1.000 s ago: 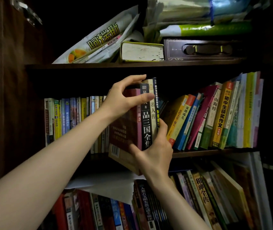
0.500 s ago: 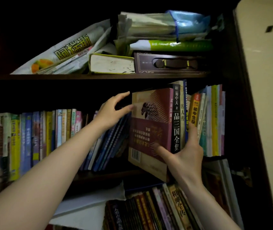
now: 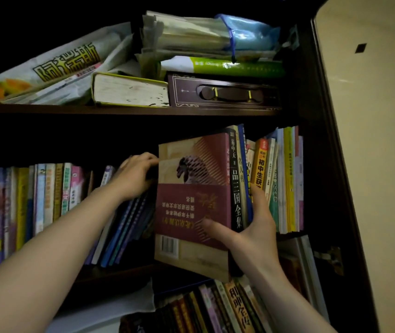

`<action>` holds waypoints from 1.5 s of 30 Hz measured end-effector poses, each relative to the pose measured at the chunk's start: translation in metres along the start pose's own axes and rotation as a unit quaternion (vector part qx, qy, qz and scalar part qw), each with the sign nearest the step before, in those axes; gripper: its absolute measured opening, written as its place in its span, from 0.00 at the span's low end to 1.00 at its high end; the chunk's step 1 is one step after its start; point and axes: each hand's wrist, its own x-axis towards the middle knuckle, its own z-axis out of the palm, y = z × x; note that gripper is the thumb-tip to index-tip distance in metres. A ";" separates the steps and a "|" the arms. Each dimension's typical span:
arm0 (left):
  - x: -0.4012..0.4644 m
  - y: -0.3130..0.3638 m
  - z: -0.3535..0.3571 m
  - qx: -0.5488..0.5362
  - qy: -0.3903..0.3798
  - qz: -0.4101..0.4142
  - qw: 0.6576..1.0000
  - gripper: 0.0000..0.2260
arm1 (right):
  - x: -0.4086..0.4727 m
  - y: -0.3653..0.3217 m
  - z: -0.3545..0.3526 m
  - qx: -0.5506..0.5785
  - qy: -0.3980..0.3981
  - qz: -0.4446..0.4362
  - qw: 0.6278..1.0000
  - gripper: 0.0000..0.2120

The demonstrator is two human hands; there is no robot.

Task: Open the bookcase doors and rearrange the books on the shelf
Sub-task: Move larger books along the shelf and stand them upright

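1. the red book stands upright at the front edge of the middle shelf, long axis vertical, back cover facing the camera with its print upside down; its lower edge overhangs the shelf lip.
2. the right hand grips a small stack: thumb pressed flat on the red cover, fingers wedged behind the black book and its neighbours, so the stack lies directly in this hand.
3. the left hand sits just left of the red book's upper edge, fingers curled towards the gap behind it; whether it holds anything cannot be told.
4. the leaning books tilt rightwards into the gap between the left row and the stack; as a judgement, the stack must go right, towards the upright right row.
5. hidden: the left fingertips, the stack's far side, the shelf depth. the lower shelf's books are cut off and dim.
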 end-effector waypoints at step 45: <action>-0.052 -0.037 -0.035 -0.068 0.149 -0.035 0.986 0.35 | -0.001 0.053 0.160 -0.106 -0.237 -0.045 0.965 0.49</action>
